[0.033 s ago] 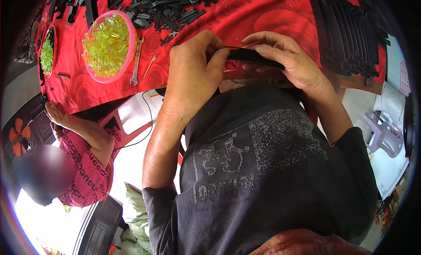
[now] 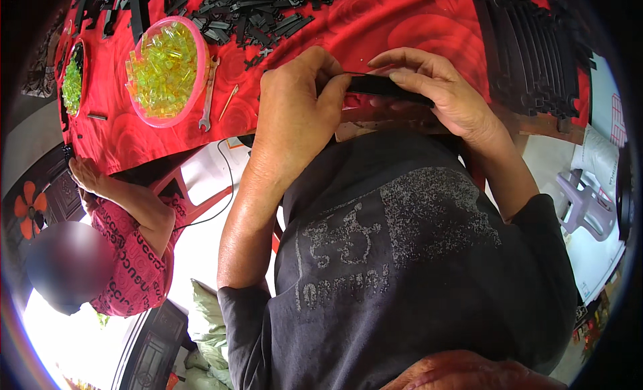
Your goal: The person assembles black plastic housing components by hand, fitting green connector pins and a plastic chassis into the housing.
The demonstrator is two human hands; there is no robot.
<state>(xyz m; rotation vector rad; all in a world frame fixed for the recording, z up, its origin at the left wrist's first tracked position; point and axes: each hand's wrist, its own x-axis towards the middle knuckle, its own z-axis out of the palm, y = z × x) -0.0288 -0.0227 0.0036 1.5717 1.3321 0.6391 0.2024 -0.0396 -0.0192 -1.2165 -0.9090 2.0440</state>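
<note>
While the left hand [image 2: 295,98] and right hand [image 2: 442,95] both pinch the black strip [image 2: 385,87] at the red surface [image 2: 402,21] edge, steady it, keeping fingers off its ends

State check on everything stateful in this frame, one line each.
Left hand: closed on the black strip's left end.
Right hand: fingers pressing the strip's top.
Black strip: held level over the table edge.
Pink bowl: full of yellow-green pieces.
Wrench: lying flat, untouched.
</note>
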